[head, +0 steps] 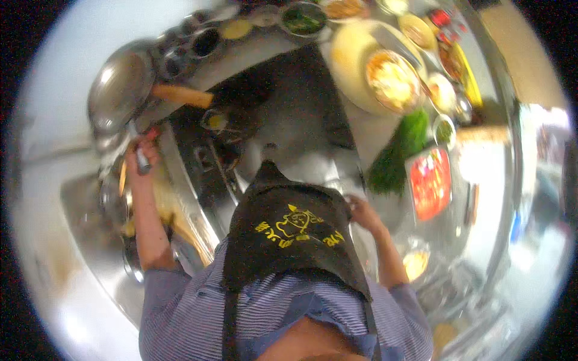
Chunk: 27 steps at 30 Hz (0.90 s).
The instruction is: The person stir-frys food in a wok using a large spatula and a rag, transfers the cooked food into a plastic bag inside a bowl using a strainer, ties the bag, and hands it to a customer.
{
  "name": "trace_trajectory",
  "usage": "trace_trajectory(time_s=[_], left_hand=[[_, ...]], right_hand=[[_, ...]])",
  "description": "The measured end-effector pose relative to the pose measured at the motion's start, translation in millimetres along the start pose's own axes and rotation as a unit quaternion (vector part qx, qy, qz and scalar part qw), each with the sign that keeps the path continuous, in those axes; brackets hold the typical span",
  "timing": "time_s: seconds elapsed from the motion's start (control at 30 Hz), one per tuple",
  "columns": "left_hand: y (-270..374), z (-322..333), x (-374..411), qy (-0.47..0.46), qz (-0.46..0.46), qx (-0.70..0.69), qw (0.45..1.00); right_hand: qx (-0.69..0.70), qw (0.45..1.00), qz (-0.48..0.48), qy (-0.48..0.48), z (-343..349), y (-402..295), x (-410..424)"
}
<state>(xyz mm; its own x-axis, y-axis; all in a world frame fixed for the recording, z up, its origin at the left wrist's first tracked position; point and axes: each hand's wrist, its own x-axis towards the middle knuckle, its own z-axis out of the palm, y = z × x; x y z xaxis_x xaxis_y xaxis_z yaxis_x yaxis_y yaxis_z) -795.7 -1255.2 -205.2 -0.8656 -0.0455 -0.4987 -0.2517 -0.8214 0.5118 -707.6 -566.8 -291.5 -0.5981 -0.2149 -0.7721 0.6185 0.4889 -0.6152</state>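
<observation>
On the left, my left hand (143, 155) is closed around a grey handle (143, 159). The handle points up towards a large shiny metal wok (119, 92); whether the two are joined is too blurred to tell. A wooden handle (183, 95) sticks out to the right of the wok. My right hand (363, 214) is low at the right edge of my black apron (289, 243), beside the counter's edge. Its fingers are bent and partly hidden by the apron, so I cannot see whether they hold anything.
Bowls and pots, one with dark greens (303, 19), line the back. On the right counter lie a round board (350, 72) with a cleaver (397, 47) and a filled bowl (393, 81), long greens (399, 151), and a tray of red food (430, 185). Pans (115, 194) stand at left.
</observation>
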Motion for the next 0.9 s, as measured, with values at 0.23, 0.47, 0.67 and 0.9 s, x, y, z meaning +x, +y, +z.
trace_trajectory(time_s=[0.23, 0.47, 0.67, 0.9], left_hand=[[27, -17, 98, 0.032, 0.064, 0.187, 0.98], [-36, -82, 32, -0.043, -0.142, -0.128, 0.981], [-144, -47, 31, 0.041, -0.291, 0.447, 0.845], [-238, 119, 96, -0.061, -0.262, 0.643, 0.717]], right_hand=[[0.19, 0.972, 0.136, 0.001, 40, -53, -47], [-0.012, 0.969, 0.24, -0.061, 111, -71, -26], [-0.08, 0.972, 0.216, -0.039, 94, -47, -2], [-0.097, 0.992, 0.079, 0.015, 40, -3, 44]])
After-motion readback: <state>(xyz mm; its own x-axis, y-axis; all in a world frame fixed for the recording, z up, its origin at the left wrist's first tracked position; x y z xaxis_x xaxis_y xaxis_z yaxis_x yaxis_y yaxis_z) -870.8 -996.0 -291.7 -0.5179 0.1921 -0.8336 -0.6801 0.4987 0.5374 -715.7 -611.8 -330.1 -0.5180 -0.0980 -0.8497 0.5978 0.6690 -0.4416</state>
